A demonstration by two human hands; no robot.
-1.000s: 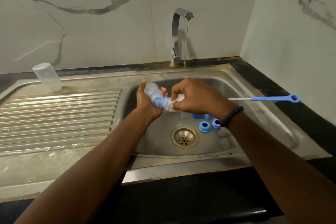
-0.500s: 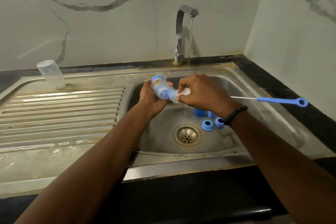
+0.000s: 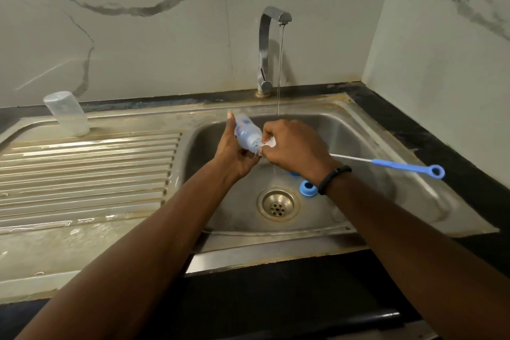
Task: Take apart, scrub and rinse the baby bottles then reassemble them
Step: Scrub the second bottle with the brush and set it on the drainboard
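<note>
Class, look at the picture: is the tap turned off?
No: a thin stream of water runs from the tap down into the sink beside the hands.

The person is wearing no sleeves, both forearms showing bare; a black wristband point(image 3: 334, 179) is circling the right wrist.

A shiny steel sink unit point(image 3: 91, 246) sits on a black counter point(image 3: 447, 146). Its bowl point(image 3: 367, 146) is the deep part, with a round metal drain point(image 3: 278, 204) at the bottom. Just right of the drain lies a blue plastic bottle ring point(image 3: 307, 188) — flat on the bowl floor. Left of the bowl is the wet ribbed draining board point(image 3: 82, 171). At its far left corner a clear plastic bottle point(image 3: 67, 114) stands upside down — well apart from the drain.
</note>
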